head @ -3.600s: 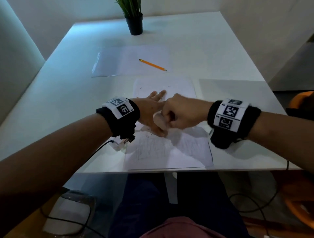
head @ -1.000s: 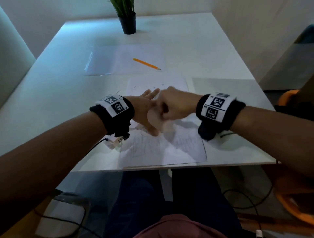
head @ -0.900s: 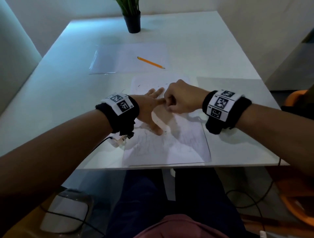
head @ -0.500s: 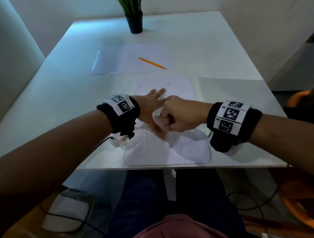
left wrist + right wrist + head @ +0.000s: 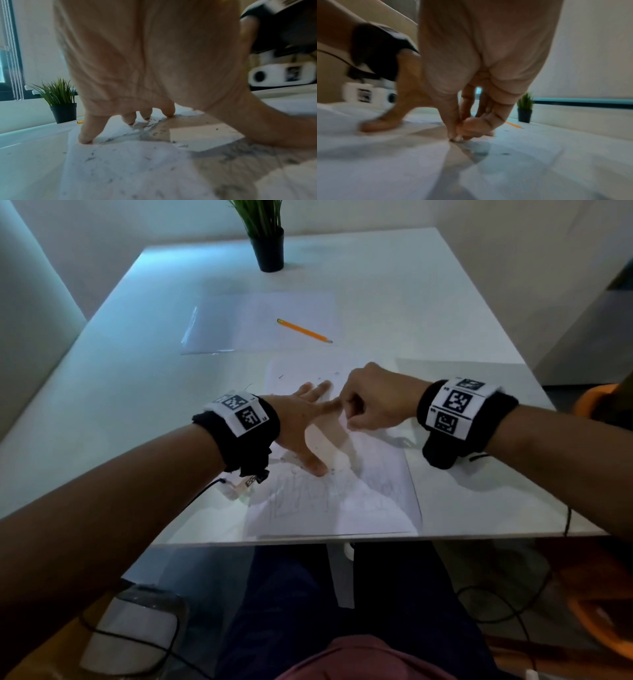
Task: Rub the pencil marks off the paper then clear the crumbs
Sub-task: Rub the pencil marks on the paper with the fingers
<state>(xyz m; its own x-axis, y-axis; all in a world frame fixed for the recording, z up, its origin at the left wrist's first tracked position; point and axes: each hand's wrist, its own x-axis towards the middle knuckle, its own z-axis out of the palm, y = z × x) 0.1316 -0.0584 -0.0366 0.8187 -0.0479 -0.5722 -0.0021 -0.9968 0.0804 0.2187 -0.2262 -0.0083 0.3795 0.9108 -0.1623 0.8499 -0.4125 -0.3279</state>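
A white paper (image 5: 342, 501) lies at the table's near edge, with faint pencil marks (image 5: 301, 491) on its lower half. My left hand (image 5: 310, 422) lies flat on it, fingers spread, and the fingertips (image 5: 85, 139) press the sheet down. Just right of the left index finger, my right hand (image 5: 347, 419) is curled and pinches a small pale eraser (image 5: 458, 138), whose tip touches the paper; most of the eraser is hidden by the fingers. Dark eraser crumbs (image 5: 154, 134) are scattered over the sheet around the left hand.
An orange pencil (image 5: 304, 330) lies on a clear plastic sleeve (image 5: 239, 326) further back. A potted plant (image 5: 269, 244) stands at the far edge. The table's front edge (image 5: 342, 539) runs just below the paper. Cables and an orange chair (image 5: 599, 611) are at the lower right.
My right hand has rubbed back and forth over the paper and now sits further up the sheet than half a second ago. The left hand has stayed pressed in place.
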